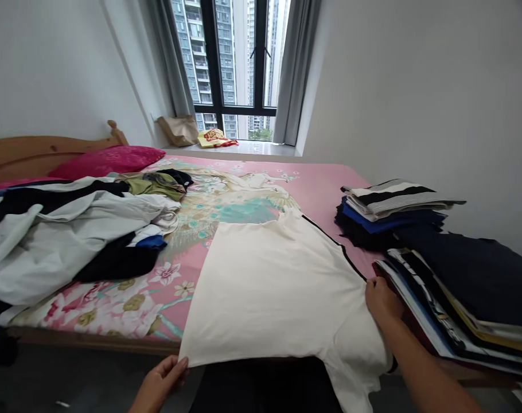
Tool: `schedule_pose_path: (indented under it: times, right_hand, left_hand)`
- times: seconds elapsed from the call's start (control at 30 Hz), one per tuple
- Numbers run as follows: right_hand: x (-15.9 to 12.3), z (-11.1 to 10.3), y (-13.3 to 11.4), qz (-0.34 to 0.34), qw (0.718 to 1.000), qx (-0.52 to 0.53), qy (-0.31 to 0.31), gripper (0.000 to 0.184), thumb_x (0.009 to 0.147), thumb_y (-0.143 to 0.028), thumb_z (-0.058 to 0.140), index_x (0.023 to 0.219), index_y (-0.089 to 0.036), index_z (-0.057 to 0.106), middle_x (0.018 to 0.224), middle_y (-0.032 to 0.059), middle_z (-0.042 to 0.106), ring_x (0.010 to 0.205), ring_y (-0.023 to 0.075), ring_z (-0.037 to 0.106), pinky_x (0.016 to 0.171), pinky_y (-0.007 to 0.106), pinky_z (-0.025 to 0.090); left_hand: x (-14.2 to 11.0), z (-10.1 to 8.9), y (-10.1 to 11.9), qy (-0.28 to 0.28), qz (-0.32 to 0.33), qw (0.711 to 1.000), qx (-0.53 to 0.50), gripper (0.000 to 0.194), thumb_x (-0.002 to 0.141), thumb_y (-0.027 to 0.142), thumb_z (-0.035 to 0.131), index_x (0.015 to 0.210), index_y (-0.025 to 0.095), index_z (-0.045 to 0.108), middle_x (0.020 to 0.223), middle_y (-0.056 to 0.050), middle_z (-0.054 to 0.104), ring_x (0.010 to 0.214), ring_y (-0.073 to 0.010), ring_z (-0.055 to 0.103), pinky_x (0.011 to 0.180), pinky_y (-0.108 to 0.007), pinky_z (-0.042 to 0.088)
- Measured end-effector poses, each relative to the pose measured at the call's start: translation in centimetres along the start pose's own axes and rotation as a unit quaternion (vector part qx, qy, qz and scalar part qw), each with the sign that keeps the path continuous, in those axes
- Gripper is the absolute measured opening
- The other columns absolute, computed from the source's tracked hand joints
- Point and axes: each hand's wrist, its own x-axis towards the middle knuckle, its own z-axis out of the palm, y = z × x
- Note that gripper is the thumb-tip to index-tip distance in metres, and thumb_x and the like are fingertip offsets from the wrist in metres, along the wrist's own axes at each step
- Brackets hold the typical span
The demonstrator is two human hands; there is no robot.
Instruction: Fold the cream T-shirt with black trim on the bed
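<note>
A white T-shirt [278,287] with a black stripe along its shoulder lies spread on the bed, its hem toward the left and one sleeve hanging over the front edge. My left hand [164,376] pinches the near corner of the hem between thumb and fingers. At the shirt's right side, my right hand [381,301] grips the shoulder by the end of the black stripe, beside the folded clothes. Some of its fingers are hidden under the cloth.
A loose heap of clothes [71,241] covers the bed's left side, before a magenta pillow [110,160]. Folded stacks stand at the right: a striped garment [398,195] tops the far one, a navy garment [476,275] the near one. The flowered bedsheet [187,287] shows between.
</note>
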Motion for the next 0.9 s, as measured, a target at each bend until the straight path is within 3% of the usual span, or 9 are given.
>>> schedule_pose_path:
  times: [0.1,0.2,0.3,0.4,0.53,0.67,0.8,0.9]
  right_hand:
    - [-0.8,0.1,-0.4,0.017,1.0,0.003,0.005,0.049,0.09,-0.045,0.025,0.119,-0.017,0.052,0.096,0.0173,0.064,0.083,0.0284,0.063,0.072,0.04,0.045]
    - [-1.1,0.3,-0.5,0.029,0.999,0.013,0.007,0.048,0.089,-0.046,0.026,0.119,-0.019,0.052,0.101,0.0155,0.064,0.086,0.0312,0.062,0.071,0.04,0.044]
    - [-1.0,0.6,-0.4,0.043,0.999,0.015,0.006,0.049,0.088,-0.049,0.025,0.118,-0.021,0.052,0.102,0.0145,0.064,0.087,0.0321,0.062,0.07,0.04,0.044]
    - [-0.8,0.9,-0.3,0.053,0.998,0.02,0.01,0.05,0.088,-0.051,0.024,0.118,-0.022,0.051,0.101,0.014,0.064,0.086,0.0323,0.061,0.069,0.039,0.043]
    - [-0.6,1.0,-0.5,0.061,0.998,0.021,0.011,0.048,0.087,-0.051,0.027,0.116,-0.023,0.052,0.1,0.0116,0.065,0.082,0.0304,0.061,0.066,0.037,0.042]
    - [-0.2,1.3,-0.7,0.064,0.998,0.014,0.02,0.043,0.087,-0.05,0.029,0.111,-0.025,0.055,0.095,0.0088,0.066,0.074,0.0273,0.06,0.062,0.034,0.04]
    - [0.5,1.9,-0.5,0.059,0.997,0.013,0.038,0.041,0.087,-0.05,0.031,0.106,-0.024,0.057,0.091,0.0082,0.066,0.067,0.0239,0.058,0.057,0.031,0.036]
    - [0.9,2.3,-0.2,0.058,0.997,0.018,0.05,0.04,0.086,-0.05,0.033,0.103,-0.023,0.058,0.088,0.008,0.066,0.062,0.0216,0.056,0.055,0.03,0.033]
  left_hand:
    - [-0.5,-0.7,2.0,0.103,0.076,0.987,0.101,0.052,0.053,0.066,0.065,0.075,0.019,0.065,0.072,-0.003,0.066,0.075,-0.0216,0.062,0.065,-0.027,0.048]
    - [0.1,-0.4,6.1,0.178,0.155,0.951,0.201,0.046,0.066,0.063,0.056,0.084,0.022,0.065,0.082,-0.002,0.067,0.08,-0.0204,0.061,0.071,-0.028,0.047]
    - [2.6,1.1,11.3,0.127,0.262,0.922,0.254,0.04,0.077,0.056,0.047,0.087,0.021,0.064,0.088,-0.003,0.067,0.081,-0.0185,0.06,0.073,-0.027,0.047]
    - [7.8,3.1,16.0,0.084,0.322,0.892,0.307,0.037,0.082,0.047,0.041,0.091,0.019,0.064,0.098,-0.005,0.066,0.092,-0.0184,0.059,0.08,-0.027,0.047]
    - [16.6,5.1,20.7,0.074,0.31,0.867,0.383,0.038,0.084,0.034,0.036,0.105,0.017,0.062,0.111,-0.005,0.064,0.105,-0.0185,0.057,0.092,-0.029,0.043]
    - [24.4,6.4,24.1,0.087,0.282,0.858,0.421,0.044,0.084,0.026,0.036,0.121,0.011,0.055,0.127,-0.013,0.056,0.12,-0.0232,0.048,0.102,-0.035,0.035]
    - [30.1,7.6,26.4,0.096,0.254,0.846,0.459,0.054,0.082,0.021,0.037,0.133,0.005,0.043,0.139,-0.018,0.042,0.13,-0.0257,0.037,0.105,-0.035,0.031]
    - [32.8,8.6,27.8,0.083,0.234,0.837,0.487,0.054,0.074,0.019,0.044,0.128,0.011,0.049,0.132,-0.014,0.05,0.123,-0.0264,0.044,0.099,-0.034,0.037]
